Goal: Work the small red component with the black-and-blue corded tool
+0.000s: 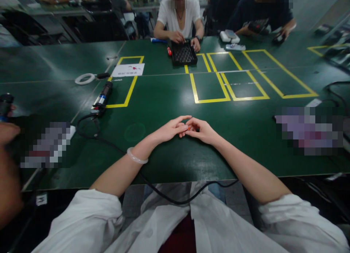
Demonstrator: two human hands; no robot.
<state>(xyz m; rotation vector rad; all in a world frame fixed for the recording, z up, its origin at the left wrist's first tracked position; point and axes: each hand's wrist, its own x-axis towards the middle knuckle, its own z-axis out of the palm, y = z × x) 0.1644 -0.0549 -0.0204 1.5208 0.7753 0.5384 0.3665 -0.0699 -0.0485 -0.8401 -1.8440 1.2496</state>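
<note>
My left hand (170, 129) and my right hand (201, 130) meet fingertip to fingertip over the green table (164, 99), just in front of me. Between the fingertips sits a tiny orange-red thing (188, 128), too small to name. The right fingers are pinched round it. The left fingers are lightly curled and touch it, with the index finger stretched out above. A pale bangle (136, 157) rings my left wrist.
A black cable (115, 147) runs from an electric screwdriver (103, 95) across the table edge to my lap. Yellow tape boxes (232, 83) mark the tabletop. Two people sit opposite; one has hands at a black tray (183, 54). A white tape roll (85, 79) lies left.
</note>
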